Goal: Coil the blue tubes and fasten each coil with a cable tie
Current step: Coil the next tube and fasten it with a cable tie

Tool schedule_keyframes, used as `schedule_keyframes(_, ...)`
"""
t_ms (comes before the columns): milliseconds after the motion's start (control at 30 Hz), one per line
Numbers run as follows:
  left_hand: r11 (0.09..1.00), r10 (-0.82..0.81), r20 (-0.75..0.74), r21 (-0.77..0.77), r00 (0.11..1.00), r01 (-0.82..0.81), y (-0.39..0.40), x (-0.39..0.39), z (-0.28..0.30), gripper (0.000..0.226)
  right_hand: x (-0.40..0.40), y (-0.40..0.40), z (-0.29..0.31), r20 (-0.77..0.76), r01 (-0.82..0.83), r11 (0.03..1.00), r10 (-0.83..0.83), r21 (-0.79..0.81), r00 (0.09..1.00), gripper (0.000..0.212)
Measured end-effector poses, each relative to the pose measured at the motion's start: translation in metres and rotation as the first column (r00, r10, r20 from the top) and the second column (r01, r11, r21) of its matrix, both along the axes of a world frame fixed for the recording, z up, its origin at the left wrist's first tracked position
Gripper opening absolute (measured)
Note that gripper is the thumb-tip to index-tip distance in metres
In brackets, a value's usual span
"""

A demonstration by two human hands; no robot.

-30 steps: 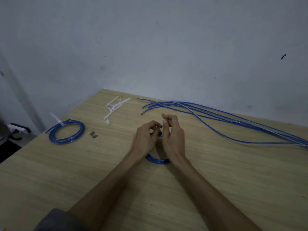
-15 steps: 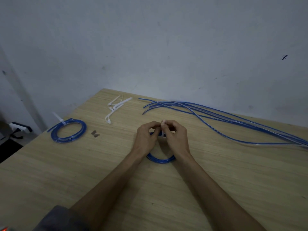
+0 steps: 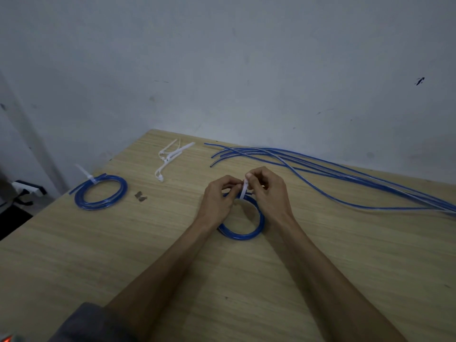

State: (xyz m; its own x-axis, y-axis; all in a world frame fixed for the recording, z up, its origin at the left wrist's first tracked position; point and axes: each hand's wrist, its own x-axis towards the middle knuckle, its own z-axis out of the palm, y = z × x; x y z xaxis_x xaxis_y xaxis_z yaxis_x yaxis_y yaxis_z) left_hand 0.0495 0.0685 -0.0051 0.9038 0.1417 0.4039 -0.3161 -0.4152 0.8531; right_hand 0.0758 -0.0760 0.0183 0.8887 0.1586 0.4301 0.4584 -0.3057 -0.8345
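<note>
no text, label, brand, number or sign to be read anywhere, none to be made out on the wooden table (image 3: 320, 255), none on the grey wall (image 3: 246, 70) behind the table

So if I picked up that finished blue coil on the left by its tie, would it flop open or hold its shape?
The finished coil would probably hold its ring shape: a white cable tie binds its loops. Its two loose ends beside the tie might spring outward a little. It looks light, being thin tubing, and would likely slide easily on the smooth wooden table.
</note>
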Motion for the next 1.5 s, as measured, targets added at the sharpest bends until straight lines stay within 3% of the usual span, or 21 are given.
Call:
schedule_keyframes(167,0.999,-0.015,0.017,-0.030,1.000,0.015,-0.002,-0.002,0.001,0.019,0.001,-0.005,0.001,-0.074,-0.049,0.998,0.051,0.033,0.996,0.016)
schedule_keyframes(333,0.992,-0.096,0.016,-0.077,0.995,0.097,-0.006,-0.008,0.009,0.033,0.005,-0.009,-0.002,-0.003,0.017,0.993,-0.017,-0.114,1.000,0.015)
schedule_keyframes(500,0.982,-0.079,-0.042,-0.174,0.996,0.071,-0.007,-0.011,0.011,0.023,0.005,-0.009,-0.005,-0.016,0.068,0.998,-0.068,0.013,0.998,0.009)
schedule_keyframes(733,0.960,-0.079,-0.107,-0.274,0.991,0.047,-0.001,-0.012,0.015,0.014,0.001,0.000,-0.006,0.003,0.040,0.997,-0.040,0.066,0.999,0.005)
schedule_keyframes(1200,0.967,-0.171,-0.204,-0.222,0.964,0.124,0.000,-0.018,0.022,0.012,0.002,0.002,-0.002,-0.072,0.076,0.988,-0.067,0.136,0.995,0.012)
schedule_keyframes(1500,0.959,-0.256,-0.196,-0.174,0.947,0.224,-0.016,-0.021,0.017,0.015,0.015,-0.011,0.007,-0.120,0.242,0.939,-0.218,0.243,0.969,0.016)
